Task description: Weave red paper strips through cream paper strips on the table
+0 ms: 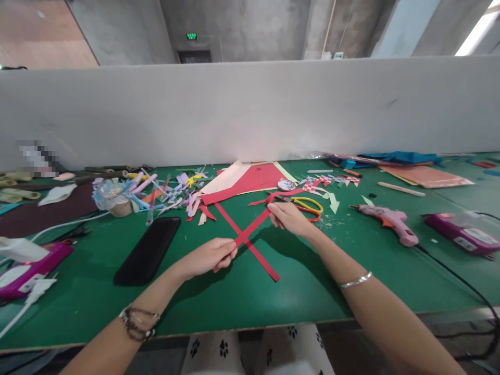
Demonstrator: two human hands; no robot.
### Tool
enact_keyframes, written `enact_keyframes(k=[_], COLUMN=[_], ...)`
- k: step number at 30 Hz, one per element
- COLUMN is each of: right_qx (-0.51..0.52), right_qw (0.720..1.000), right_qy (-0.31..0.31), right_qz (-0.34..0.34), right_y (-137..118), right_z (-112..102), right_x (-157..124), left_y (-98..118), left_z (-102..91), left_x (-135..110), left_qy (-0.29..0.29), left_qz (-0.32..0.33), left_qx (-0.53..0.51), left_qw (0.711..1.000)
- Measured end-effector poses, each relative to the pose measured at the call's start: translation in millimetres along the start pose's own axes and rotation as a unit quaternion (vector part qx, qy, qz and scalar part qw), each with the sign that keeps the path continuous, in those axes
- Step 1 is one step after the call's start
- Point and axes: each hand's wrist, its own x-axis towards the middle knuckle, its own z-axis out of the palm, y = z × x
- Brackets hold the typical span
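A red paper strip is stretched between my two hands above the green table. My left hand pinches its near left end, and my right hand pinches the far right end. Beneath it, a second red paper strip runs the other way, so the two cross. Just beyond my right hand lie scissors with yellow and red handles, partly hidden by that hand. Red and pale paper sheets lie behind the strips.
A black phone lies left of my left hand. To the right are a pink glue gun with a cord and a purple power strip. Another power strip is at the far left. Woven paper scraps sit near the white partition.
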Motion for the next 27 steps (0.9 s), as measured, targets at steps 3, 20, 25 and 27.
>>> enact_keyframes(k=[3,20,25,27], right_qx=[-0.005,-0.089,-0.057,-0.080], right_qw=[1.000,0.975,0.964,0.964], right_qy=[-0.014,-0.155,-0.230,-0.215], right_qz=[-0.014,-0.133,-0.122,-0.138], right_y=[-1,-58,-50,-42], right_z=[0,19,26,31], right_x=[-1,7,29,39], left_y=[-3,13,-3,-14], left_z=[-4.7,9.0,-0.7,-9.3], left_x=[-14,-16,-20,-18], left_qy=[-0.010,0.157,0.177,0.189], left_qz=[-0.022,0.154,0.128,0.094], left_qx=[0.043,0.209,0.229,0.225], left_qw=[0.999,0.953,0.949,0.951])
